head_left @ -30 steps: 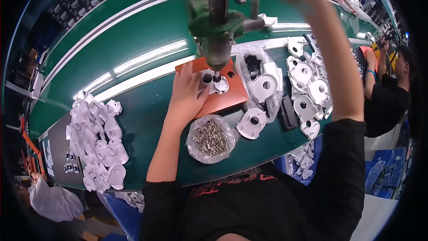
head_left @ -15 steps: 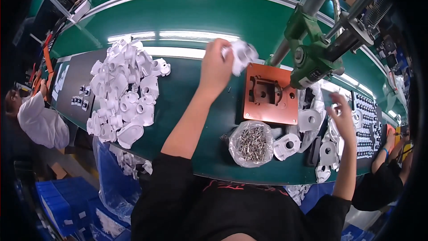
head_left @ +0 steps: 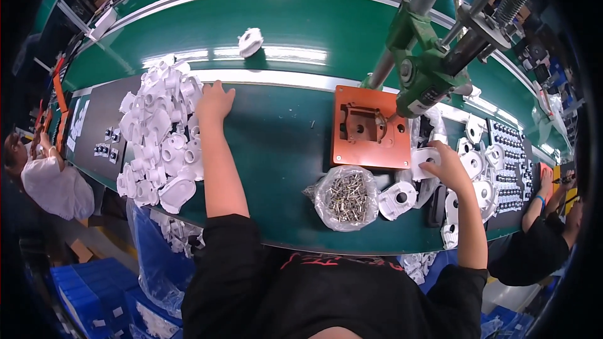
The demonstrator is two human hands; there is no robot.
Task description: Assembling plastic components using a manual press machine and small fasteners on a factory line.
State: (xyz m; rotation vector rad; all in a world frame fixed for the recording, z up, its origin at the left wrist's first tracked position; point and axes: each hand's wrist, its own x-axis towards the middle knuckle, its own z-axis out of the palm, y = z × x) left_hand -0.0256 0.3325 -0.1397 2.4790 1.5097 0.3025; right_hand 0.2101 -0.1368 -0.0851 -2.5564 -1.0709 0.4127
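Observation:
My left hand (head_left: pixel 215 102) is at the right edge of a heap of white plastic housings (head_left: pixel 168 149). Its thumb stands apart from the fingers; what lies under the palm is hidden. One loose white housing (head_left: pixel 250 43) is on or just over the green surface beyond the pale ledge, away from both hands. To the right of an orange fixture block (head_left: pixel 370 156), my right hand (head_left: pixel 447 166) pinches the edge of a flat white plastic part (head_left: pixel 419 158) with a round hole. A similar white part (head_left: pixel 397 199) lies nearer me.
A green press (head_left: pixel 418 78) rises behind the fixture. In front of it sits a clear bag of small metal fasteners (head_left: pixel 347 198). More white parts (head_left: pixel 472 164) and a tray of small dark-and-white pieces (head_left: pixel 510 163) are at right. Co-workers sit at both sides.
My left hand has let go of the white housing, which is now farther back and left, and has moved left to the heap. My right hand has come down onto the flat white part.

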